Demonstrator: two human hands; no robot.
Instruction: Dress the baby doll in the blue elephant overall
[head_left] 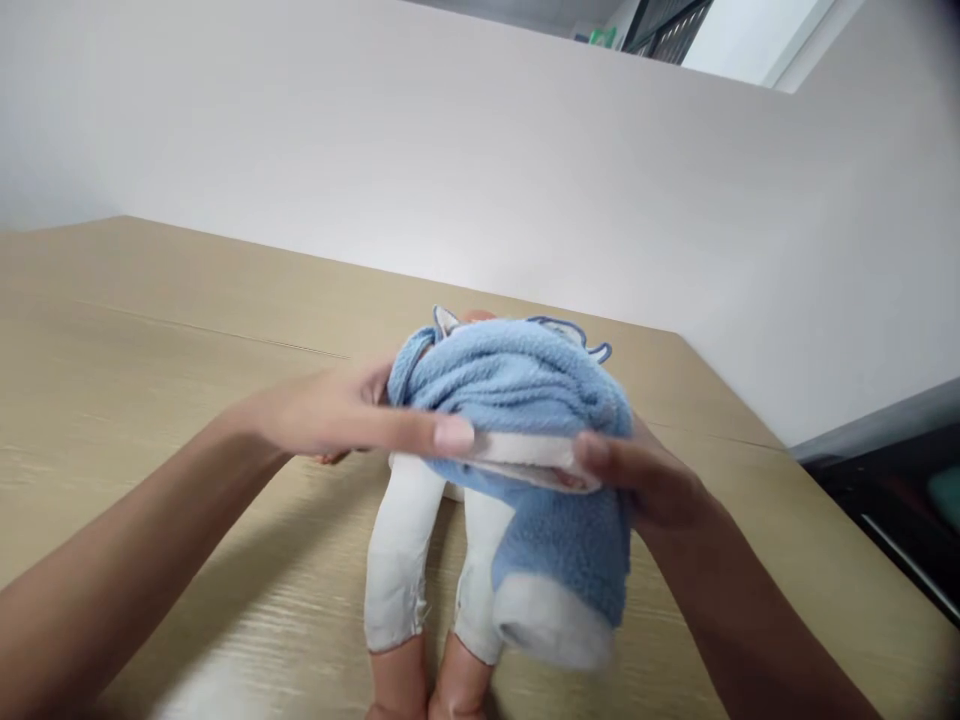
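**A fuzzy blue top [510, 370] is bunched up over a doll [397, 685]**

The doll is lying on the worktop [225, 340] with its feet toward the person. It has white pants [405, 550] on its legs. The blue top is heaped over the doll's upper part, so most of that is hidden.

The two hands are apart, one at each side of the blue top. The left hand [330, 410] pinches the white band [529, 447], with its thumb on top. The right hand [660, 480] pinches the other end the same way, though most of its fingers are hidden behind the cloth. The band opens a little between the two thumbs. A blue sleeve [577, 540] hangs down by the doll's leg, and its white cuff [555, 620] droops open. I can't tell if an arm is inside it.

A few things could go wrong. The cloth is all in folds, so it might get twisted or snag on the doll if it is pulled hard. Only the edge is pinched, so the soft band could slip out from under a thumb. If one hand tugs more than the other, the top may end up crooked. The loose sleeve could also get caught underneath, because nothing seems to hold it.
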